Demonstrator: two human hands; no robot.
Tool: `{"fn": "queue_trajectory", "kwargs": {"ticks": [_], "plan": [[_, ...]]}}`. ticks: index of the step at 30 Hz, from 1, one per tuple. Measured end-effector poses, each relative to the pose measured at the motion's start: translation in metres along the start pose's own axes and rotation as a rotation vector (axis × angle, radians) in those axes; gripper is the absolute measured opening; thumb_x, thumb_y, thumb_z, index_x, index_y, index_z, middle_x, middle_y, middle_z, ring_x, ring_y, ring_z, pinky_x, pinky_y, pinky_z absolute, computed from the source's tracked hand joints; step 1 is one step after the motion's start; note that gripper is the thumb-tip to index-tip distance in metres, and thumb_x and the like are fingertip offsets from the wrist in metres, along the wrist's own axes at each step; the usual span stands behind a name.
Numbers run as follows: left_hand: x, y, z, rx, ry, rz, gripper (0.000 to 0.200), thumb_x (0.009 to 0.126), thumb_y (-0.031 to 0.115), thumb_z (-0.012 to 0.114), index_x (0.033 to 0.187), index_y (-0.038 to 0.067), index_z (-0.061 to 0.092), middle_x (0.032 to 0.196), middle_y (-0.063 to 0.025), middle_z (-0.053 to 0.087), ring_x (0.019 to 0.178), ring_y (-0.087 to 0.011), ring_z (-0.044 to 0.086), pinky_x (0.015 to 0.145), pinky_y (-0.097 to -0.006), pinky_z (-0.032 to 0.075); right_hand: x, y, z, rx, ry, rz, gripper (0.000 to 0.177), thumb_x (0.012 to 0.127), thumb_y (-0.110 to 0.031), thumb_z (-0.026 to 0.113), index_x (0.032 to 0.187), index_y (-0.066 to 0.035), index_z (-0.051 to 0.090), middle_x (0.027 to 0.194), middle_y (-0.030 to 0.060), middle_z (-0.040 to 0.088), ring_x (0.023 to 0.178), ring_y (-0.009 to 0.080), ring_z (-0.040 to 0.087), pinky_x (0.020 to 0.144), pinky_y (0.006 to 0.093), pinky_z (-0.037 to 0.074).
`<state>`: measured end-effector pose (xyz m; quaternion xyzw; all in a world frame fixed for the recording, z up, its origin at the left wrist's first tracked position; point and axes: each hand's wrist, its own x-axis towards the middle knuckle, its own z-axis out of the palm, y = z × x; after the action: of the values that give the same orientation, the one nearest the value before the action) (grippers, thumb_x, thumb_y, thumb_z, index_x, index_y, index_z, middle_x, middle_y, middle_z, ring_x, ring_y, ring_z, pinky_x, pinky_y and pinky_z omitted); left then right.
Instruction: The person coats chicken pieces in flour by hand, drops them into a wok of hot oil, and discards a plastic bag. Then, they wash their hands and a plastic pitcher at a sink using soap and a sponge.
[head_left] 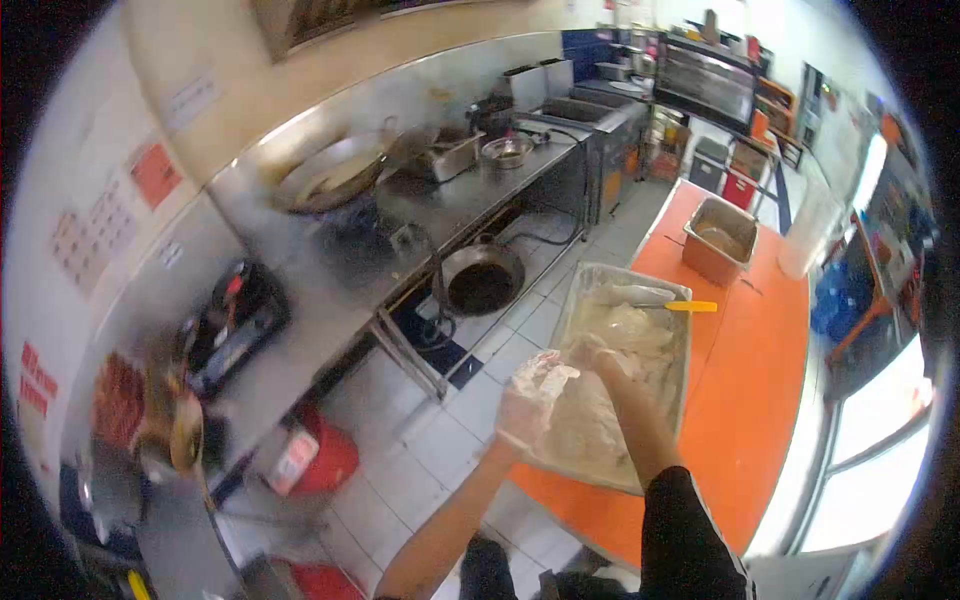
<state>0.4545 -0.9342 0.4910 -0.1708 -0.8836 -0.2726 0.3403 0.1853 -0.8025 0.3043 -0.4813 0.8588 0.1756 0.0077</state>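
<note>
A big metal tray (684,400) holds a pale, flour-like powder (590,425) heaped in lumps. At the tray's left rim, my left hand (522,412) is coated white, its fingers curled around a white-coated lump (545,378) whose kind I cannot make out. My right hand (592,358) is over the powder, close beside the left one. It is powdered and blurred, so its fingers are hard to read. Across the tray's right rim lies a utensil with a yellow handle (692,306); its far end rests over the powder.
The tray stands on an orange tabletop (745,400), with a deep metal container (720,240) farther back. Along the left wall runs a steel counter (330,290) bearing a large wok (335,175) and a portable stove (230,320). Another wok (482,278) sits low beneath it, near a red bucket (330,455).
</note>
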Motion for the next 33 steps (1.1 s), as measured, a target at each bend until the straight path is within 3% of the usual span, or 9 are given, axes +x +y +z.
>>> {"fn": "queue_trajectory", "kwargs": {"ticks": [5, 8, 11, 13, 15, 21, 27, 30, 33], "plan": [[0.032, -0.062, -0.054, -0.709, -0.217, -0.731, 0.016, 0.086, 0.012, 0.063, 0.099, 0.011, 0.072, 0.114, -0.0141, 0.063, 0.11, -0.0277, 0.059, 0.098, -0.032, 0.045, -0.023, -0.039, 0.037, 0.274, -0.069, 0.303, 0.026, 0.089, -0.017, 0.047, 0.087, -0.003, 0.069, 0.074, 0.0117, 0.067, 0.073, 0.0264, 0.066, 0.068, 0.0379, 0.052], [0.044, -0.106, -0.024, -0.793, -0.348, -0.64, 0.019, 0.087, 0.012, 0.063, 0.104, 0.004, 0.068, 0.109, -0.0064, 0.064, 0.097, -0.0167, 0.061, 0.084, -0.0277, 0.05, -0.115, -0.03, -0.063, 0.511, 0.393, 0.705, 0.025, 0.091, -0.016, 0.05, 0.096, 0.001, 0.067, 0.086, 0.0132, 0.067, 0.077, 0.0234, 0.064, 0.068, 0.0353, 0.051], [0.075, -0.121, 0.013, -0.968, -0.533, -0.625, 0.027, 0.088, 0.013, 0.065, 0.112, 0.001, 0.063, 0.107, -0.0047, 0.064, 0.093, -0.0131, 0.061, 0.08, -0.026, 0.051, -0.175, -0.024, -0.094, 1.125, 0.402, 0.886, 0.031, 0.089, -0.019, 0.058, 0.113, 0.0, 0.06, 0.107, 0.0152, 0.062, 0.087, 0.0219, 0.062, 0.074, 0.0344, 0.051], [0.092, -0.12, 0.03, -0.858, -0.647, -0.284, 0.032, 0.088, 0.014, 0.066, 0.116, 0.0, 0.059, 0.107, -0.0065, 0.064, 0.095, -0.0138, 0.06, 0.082, -0.0265, 0.05, -0.194, -0.049, -0.103, 1.047, 0.541, 1.163, 0.019, 0.083, -0.02, 0.061, 0.088, -0.004, 0.068, 0.088, 0.0184, 0.068, 0.079, 0.0277, 0.066, 0.071, 0.0351, 0.051], [0.096, -0.117, 0.069, -0.997, -0.882, -0.705, 0.031, 0.089, 0.011, 0.063, 0.117, -0.002, 0.058, 0.108, -0.0114, 0.064, 0.1, -0.02, 0.061, 0.087, -0.0309, 0.05, -0.202, -0.071, -0.078, 0.978, 0.492, 1.179, 0.019, 0.084, -0.021, 0.061, 0.087, -0.003, 0.067, 0.087, 0.018, 0.068, 0.081, 0.0288, 0.066, 0.072, 0.0373, 0.051], [0.096, -0.138, 0.176, -0.243, -1.109, 0.231, 0.053, 0.084, 0.036, 0.064, 0.117, -0.004, 0.057, 0.113, -0.0245, 0.062, 0.107, -0.0374, 0.059, 0.095, -0.0398, 0.046, -0.189, -0.109, -0.078, 1.152, 0.259, 1.489, 0.024, 0.077, -0.022, 0.065, 0.087, -0.001, 0.067, 0.085, 0.0189, 0.068, 0.078, 0.0354, 0.065, 0.072, 0.0437, 0.05], [0.086, -0.139, 0.261, -0.086, -1.522, 0.178, 0.062, 0.077, 0.047, 0.067, 0.115, -0.002, 0.058, 0.122, -0.0288, 0.056, 0.112, -0.0397, 0.056, 0.092, -0.0425, 0.047, -0.209, -0.151, -0.025, 1.068, 0.275, 1.522, 0.041, 0.083, -0.031, 0.063, 0.109, 0.0, 0.062, 0.112, 0.0246, 0.061, 0.102, 0.038, 0.059, 0.086, 0.0445, 0.047], [0.079, -0.14, 0.278, -0.102, -1.386, 0.815, 0.057, 0.082, 0.04, 0.065, 0.125, 0.004, 0.056, 0.116, -0.0273, 0.058, 0.111, -0.037, 0.058, 0.095, -0.0423, 0.046, -0.185, -0.139, -0.02, 0.918, 0.393, 1.818, 0.041, 0.082, -0.033, 0.065, 0.103, 0.001, 0.063, 0.11, 0.0264, 0.061, 0.103, 0.0397, 0.059, 0.086, 0.0449, 0.047], [0.079, -0.131, 0.283, 0.033, -1.334, 0.765, 0.054, 0.076, 0.041, 0.069, 0.125, 0.022, 0.058, 0.126, -0.0272, 0.051, 0.113, -0.04, 0.056, 0.091, -0.0455, 0.047, -0.179, -0.127, -0.04, 0.861, 0.249, 1.91, 0.041, 0.081, -0.033, 0.065, 0.096, 0.004, 0.064, 0.104, 0.0282, 0.062, 0.101, 0.0394, 0.06, 0.086, 0.0442, 0.048]]}}
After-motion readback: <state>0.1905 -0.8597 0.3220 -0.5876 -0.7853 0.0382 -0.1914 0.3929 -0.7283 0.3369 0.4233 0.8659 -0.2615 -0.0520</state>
